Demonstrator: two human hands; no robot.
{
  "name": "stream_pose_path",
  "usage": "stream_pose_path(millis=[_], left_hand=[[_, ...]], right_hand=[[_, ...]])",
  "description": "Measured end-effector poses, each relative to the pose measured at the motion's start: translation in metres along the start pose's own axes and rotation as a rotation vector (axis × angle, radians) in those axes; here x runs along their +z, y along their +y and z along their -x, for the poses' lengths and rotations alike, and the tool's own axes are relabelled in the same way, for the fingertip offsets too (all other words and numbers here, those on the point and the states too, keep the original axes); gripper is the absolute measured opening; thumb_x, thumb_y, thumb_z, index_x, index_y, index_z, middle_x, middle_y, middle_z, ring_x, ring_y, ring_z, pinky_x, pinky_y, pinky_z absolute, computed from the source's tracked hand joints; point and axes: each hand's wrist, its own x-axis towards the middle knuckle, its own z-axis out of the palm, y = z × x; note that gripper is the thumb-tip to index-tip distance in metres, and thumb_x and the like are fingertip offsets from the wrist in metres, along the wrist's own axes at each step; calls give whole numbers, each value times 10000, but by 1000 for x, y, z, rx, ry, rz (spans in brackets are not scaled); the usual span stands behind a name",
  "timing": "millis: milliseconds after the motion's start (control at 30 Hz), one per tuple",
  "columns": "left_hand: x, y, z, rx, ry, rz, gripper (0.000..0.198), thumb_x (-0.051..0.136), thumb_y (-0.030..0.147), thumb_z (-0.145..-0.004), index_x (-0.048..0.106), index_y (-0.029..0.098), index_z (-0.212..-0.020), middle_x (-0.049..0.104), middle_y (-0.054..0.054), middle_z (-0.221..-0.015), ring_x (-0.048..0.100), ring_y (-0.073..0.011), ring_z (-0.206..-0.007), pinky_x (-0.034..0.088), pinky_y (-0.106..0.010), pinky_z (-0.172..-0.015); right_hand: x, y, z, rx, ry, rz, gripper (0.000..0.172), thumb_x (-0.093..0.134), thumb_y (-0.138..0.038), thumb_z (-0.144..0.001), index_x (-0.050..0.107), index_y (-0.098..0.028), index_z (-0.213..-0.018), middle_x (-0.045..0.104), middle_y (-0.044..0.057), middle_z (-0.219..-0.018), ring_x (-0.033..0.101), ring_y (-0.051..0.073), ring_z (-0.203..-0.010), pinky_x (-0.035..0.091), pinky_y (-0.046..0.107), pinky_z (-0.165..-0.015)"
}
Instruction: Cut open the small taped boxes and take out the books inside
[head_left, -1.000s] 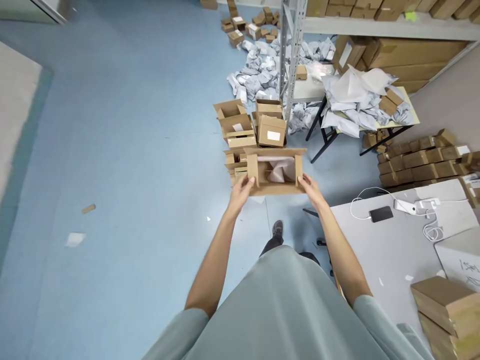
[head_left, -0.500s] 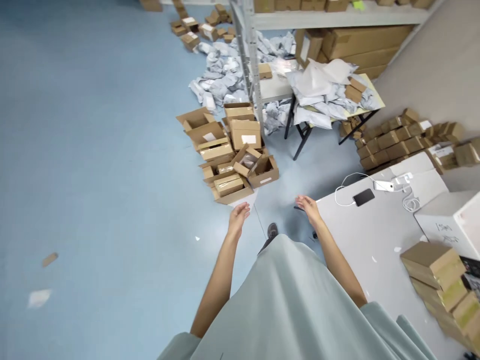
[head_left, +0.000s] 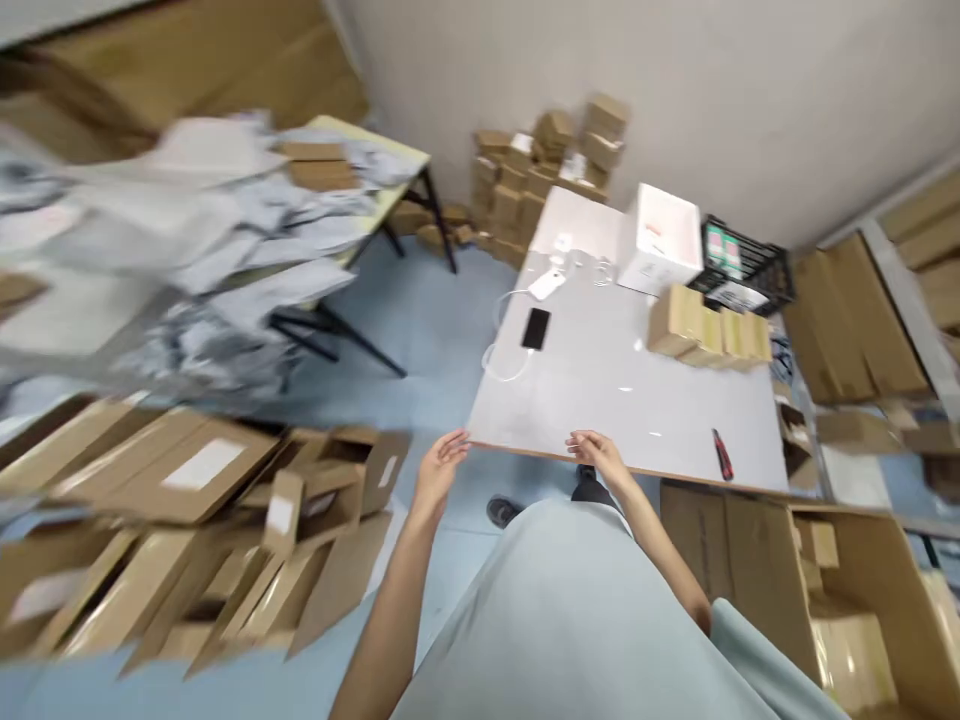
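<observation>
And here are your hands: left hand (head_left: 433, 475) and right hand (head_left: 602, 456) look empty, fingers loosely curled and parted, right by the near edge of the white table (head_left: 581, 395). Touching it? Too blurred to call. That top looks stiff, slick and heavy; its brown rim offers the best hold. To your left, an open carton (head_left: 373, 480), probably light, springy card, better held by the walls than the flaps. Blue floor (head_left: 442, 335) gives room beyond; mind the white cable (head_left: 511, 379) looping over the table's left edge.
</observation>
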Motion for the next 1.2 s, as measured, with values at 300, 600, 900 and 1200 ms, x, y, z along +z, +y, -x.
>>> stream_pose_path(millis=[300,600,900,1200], left_hand=[[216,16,-11,-3,-291,-170,690,878,449,-620,766,227,-1263,811,-177,-1379,813,-331,-1147,622,-551,-1130],[445,11,20,-89,-512,-392,632,881,543,-712,781,253,-1264,800,-168,-1432,813,-359,-1209,624,-572,-1136],[650,21,22,-77,-756,-449,573,777,494,-756,761,223,-1261,821,-164,-1362,823,-323,-1153,615,-512,-1087],[758,43,2,38,-774,-406,512,795,449,-768,785,216,-1223,837,-152,-1324,829,-296,-1128,615,-461,-1055]], right_hand=[[-166,4,-1,-64,209,-199,626,893,-772,-779,857,-233,-1096,884,143,-1156,847,293,-1045,645,481,-1050],[-369,-10,-77,-184,363,-213,498,855,-665,-829,830,-237,-1081,883,126,-1118,832,291,-1055,635,488,-1076],[-528,-28,-159,-349,694,193,507,713,-561,-989,788,-235,-1370,734,180,-1512,678,355,-1421,539,538,-1243],[-600,-52,-283,-190,772,592,762,697,-536,-1023,560,-166,-1675,351,246,-1859,249,464,-1756,311,681,-1379]])
